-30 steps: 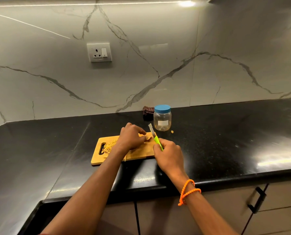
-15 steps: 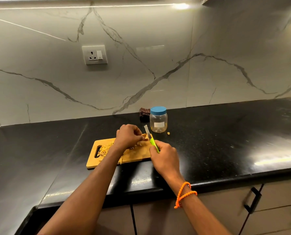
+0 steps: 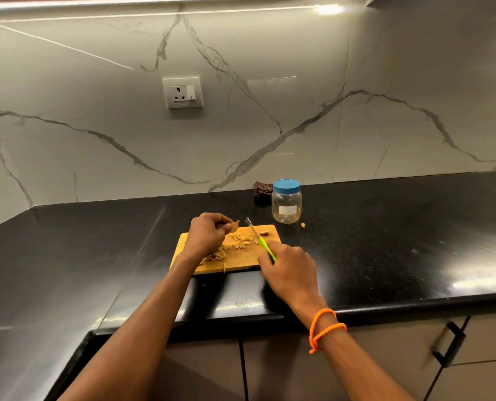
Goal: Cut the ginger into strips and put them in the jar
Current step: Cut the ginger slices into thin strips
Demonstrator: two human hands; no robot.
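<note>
Lifting left hand [image 3: 207, 237] off the cutting board [image 3: 241, 259], now pinching a thin ginger slice [image 3: 234, 226] clear of the wood. Exposing freshly cut strips [image 3: 241, 241], previously covered, just below that pinch. Drawing knife [image 3: 259, 240] back in right hand [image 3: 288, 269], blade now apart from slice.

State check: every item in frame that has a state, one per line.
jar: upright, blue lid on
knife: gripped in right hand, blade over the cutting board
ginger piece: pinched in left hand, lifted
ginger strips: cut, loose on board
wall switch: position unclear
</note>
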